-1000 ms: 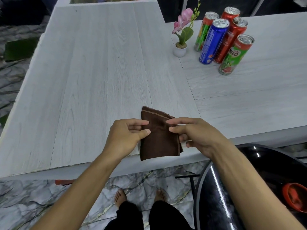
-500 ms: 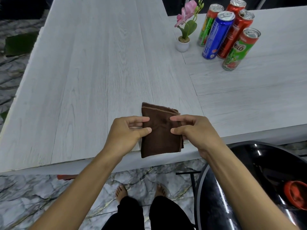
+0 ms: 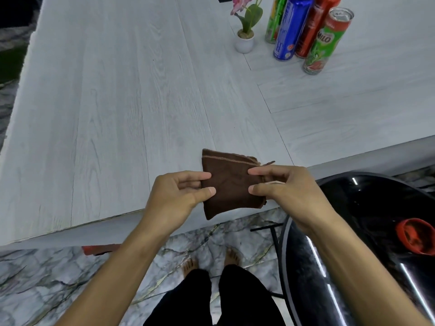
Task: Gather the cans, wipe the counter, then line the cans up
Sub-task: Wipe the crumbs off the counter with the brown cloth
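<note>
Found cans (image 3: 288, 31) gathered beyond the grip, cloth (image 3: 229, 184) pinched by left hand (image 3: 174, 198) and right hand (image 3: 289, 191); judged wiping, lining-up outstanding.

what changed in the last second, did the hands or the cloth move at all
Almost nothing. The left hand and right hand still pinch the brown cloth by its two sides at the near edge of the counter, and it has not shifted. Only the view dipped, so the cans and flower pot sit higher in the picture, still grouped together.
</note>
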Action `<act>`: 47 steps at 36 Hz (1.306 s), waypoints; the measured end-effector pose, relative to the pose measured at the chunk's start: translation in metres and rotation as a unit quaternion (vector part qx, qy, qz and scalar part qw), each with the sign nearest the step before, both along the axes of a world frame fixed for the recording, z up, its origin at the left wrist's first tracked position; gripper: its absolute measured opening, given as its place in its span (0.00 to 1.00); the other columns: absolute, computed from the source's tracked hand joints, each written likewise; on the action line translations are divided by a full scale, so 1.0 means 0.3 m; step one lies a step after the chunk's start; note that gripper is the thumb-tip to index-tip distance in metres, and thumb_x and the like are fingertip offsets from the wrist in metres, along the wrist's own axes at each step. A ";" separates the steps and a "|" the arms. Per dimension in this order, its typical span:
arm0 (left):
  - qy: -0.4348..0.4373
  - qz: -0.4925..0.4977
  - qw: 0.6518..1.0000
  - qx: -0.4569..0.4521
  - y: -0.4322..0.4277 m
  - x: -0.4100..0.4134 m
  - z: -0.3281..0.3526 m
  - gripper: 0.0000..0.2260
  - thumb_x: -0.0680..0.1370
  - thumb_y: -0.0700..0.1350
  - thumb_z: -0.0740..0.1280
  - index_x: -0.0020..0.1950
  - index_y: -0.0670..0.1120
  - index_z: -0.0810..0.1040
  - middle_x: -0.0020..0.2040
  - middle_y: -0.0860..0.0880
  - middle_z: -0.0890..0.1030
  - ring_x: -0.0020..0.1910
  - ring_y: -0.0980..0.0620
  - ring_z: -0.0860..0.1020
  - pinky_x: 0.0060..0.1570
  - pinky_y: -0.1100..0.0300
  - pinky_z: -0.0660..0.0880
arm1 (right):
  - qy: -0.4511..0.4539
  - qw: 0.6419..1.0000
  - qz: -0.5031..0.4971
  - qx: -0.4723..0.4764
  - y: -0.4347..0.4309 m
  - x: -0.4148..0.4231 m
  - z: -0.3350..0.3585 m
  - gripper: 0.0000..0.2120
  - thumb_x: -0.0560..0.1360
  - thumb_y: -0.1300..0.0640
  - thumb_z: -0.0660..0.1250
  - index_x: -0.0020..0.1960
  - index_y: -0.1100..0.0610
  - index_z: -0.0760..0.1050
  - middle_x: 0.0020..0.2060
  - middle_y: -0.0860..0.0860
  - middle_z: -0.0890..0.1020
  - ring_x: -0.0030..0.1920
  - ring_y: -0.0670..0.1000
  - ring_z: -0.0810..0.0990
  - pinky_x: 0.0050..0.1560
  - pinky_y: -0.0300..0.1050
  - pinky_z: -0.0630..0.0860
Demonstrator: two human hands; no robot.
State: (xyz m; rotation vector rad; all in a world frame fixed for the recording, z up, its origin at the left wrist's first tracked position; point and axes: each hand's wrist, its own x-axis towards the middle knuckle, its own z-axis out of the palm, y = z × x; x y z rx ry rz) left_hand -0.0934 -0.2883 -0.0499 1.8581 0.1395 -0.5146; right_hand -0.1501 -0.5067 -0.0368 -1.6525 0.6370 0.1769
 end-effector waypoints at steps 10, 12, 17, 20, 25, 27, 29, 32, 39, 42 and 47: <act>0.000 -0.077 0.995 -0.056 0.022 -0.094 0.070 0.12 0.68 0.43 0.81 0.48 0.57 0.88 0.39 0.55 0.87 0.47 0.63 0.84 0.45 0.77 0.74 | -0.065 0.994 -0.080 0.043 0.047 -0.220 0.027 0.17 0.67 0.65 0.79 0.52 0.48 0.87 0.45 0.55 0.88 0.49 0.57 0.87 0.54 0.51 0.84; -0.002 -0.101 0.993 -0.060 0.026 -0.110 0.084 0.13 0.69 0.43 0.81 0.50 0.57 0.88 0.39 0.52 0.87 0.49 0.63 0.84 0.48 0.76 0.75 | -0.078 0.991 -0.100 0.052 0.064 -0.273 0.034 0.18 0.67 0.65 0.79 0.52 0.48 0.87 0.43 0.55 0.88 0.48 0.58 0.87 0.52 0.47 0.84; -0.004 -0.157 0.984 -0.079 0.023 -0.155 0.116 0.13 0.68 0.43 0.81 0.50 0.55 0.89 0.38 0.50 0.87 0.46 0.61 0.85 0.48 0.75 0.75 | -0.096 0.982 -0.156 0.053 0.108 -0.401 0.041 0.19 0.65 0.58 0.80 0.55 0.47 0.86 0.43 0.63 0.86 0.47 0.60 0.87 0.58 0.56 0.82; -0.008 -0.194 0.977 -0.085 0.011 -0.191 0.122 0.13 0.68 0.43 0.81 0.50 0.55 0.89 0.39 0.49 0.87 0.45 0.58 0.85 0.47 0.74 0.75 | -0.114 0.973 -0.195 0.048 0.132 -0.486 0.041 0.19 0.66 0.61 0.80 0.55 0.48 0.86 0.43 0.60 0.86 0.47 0.55 0.87 0.56 0.52 0.81; 0.003 -0.254 0.961 -0.109 -0.029 -0.249 0.132 0.14 0.68 0.42 0.80 0.51 0.56 0.88 0.38 0.43 0.87 0.45 0.54 0.87 0.47 0.72 0.77 | -0.138 0.955 -0.257 0.052 0.162 -0.611 0.046 0.18 0.69 0.65 0.77 0.55 0.50 0.86 0.40 0.54 0.87 0.46 0.54 0.87 0.48 0.39 0.81; 0.007 -0.282 0.952 -0.117 -0.056 -0.272 0.124 0.15 0.67 0.45 0.80 0.52 0.56 0.88 0.40 0.44 0.87 0.45 0.51 0.87 0.48 0.69 0.79 | -0.140 0.947 -0.284 0.047 0.169 -0.666 0.042 0.18 0.69 0.65 0.77 0.55 0.49 0.86 0.42 0.57 0.87 0.48 0.56 0.87 0.49 0.40 0.81; 0.008 -0.306 0.945 -0.117 -0.084 -0.295 0.111 0.15 0.65 0.48 0.79 0.52 0.57 0.88 0.40 0.44 0.87 0.44 0.48 0.87 0.50 0.64 0.81 | -0.139 0.940 -0.310 0.033 0.175 -0.718 0.033 0.18 0.69 0.64 0.77 0.56 0.48 0.86 0.43 0.60 0.87 0.48 0.58 0.87 0.51 0.46 0.83; 0.010 -0.341 0.933 -0.117 -0.129 -0.325 0.086 0.17 0.65 0.48 0.82 0.53 0.57 0.88 0.39 0.44 0.87 0.44 0.48 0.87 0.47 0.66 0.81 | -0.137 0.928 -0.348 0.005 0.177 -0.788 0.017 0.19 0.69 0.61 0.78 0.58 0.46 0.85 0.42 0.62 0.86 0.48 0.60 0.87 0.52 0.52 0.84; 0.020 -0.396 0.907 -0.140 -0.269 -0.411 0.042 0.16 0.65 0.47 0.82 0.51 0.54 0.88 0.39 0.48 0.86 0.40 0.53 0.85 0.45 0.67 0.79 | -0.148 0.889 -0.432 -0.012 0.139 -0.921 -0.027 0.20 0.67 0.57 0.79 0.58 0.47 0.85 0.42 0.68 0.83 0.46 0.67 0.85 0.51 0.63 0.83; 0.020 -0.416 0.898 -0.140 -0.329 -0.446 0.020 0.14 0.66 0.46 0.79 0.51 0.55 0.89 0.37 0.50 0.85 0.39 0.55 0.84 0.45 0.69 0.79 | -0.158 0.877 -0.453 -0.013 0.113 -0.965 -0.048 0.19 0.66 0.58 0.79 0.57 0.48 0.85 0.43 0.68 0.83 0.47 0.67 0.85 0.50 0.59 0.84; 0.016 -0.450 0.884 -0.124 -0.449 -0.504 -0.047 0.13 0.68 0.45 0.79 0.50 0.57 0.88 0.39 0.52 0.86 0.40 0.56 0.85 0.45 0.69 0.79 | -0.160 0.851 -0.499 -0.028 0.050 -1.041 -0.119 0.19 0.66 0.58 0.79 0.56 0.49 0.86 0.44 0.65 0.85 0.49 0.64 0.86 0.51 0.54 0.84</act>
